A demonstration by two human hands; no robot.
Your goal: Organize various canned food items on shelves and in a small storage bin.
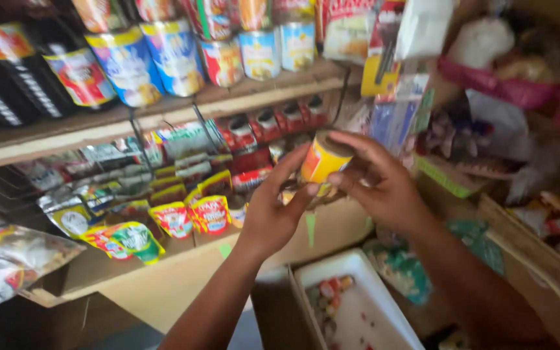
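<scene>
A small yellow and orange can is held up in front of the shelves. My right hand wraps around it from the right, fingers over its top and underside. My left hand reaches up from below, its thumb and fingertips touching the can's left and bottom edge. Both forearms rise from the lower middle of the view.
A wooden shelf carries rows of tins and dark bottles. Below it, colourful sachets stand in a cardboard tray. A white box with a few sweets lies beneath my hands. Hanging packets and bags crowd the right side.
</scene>
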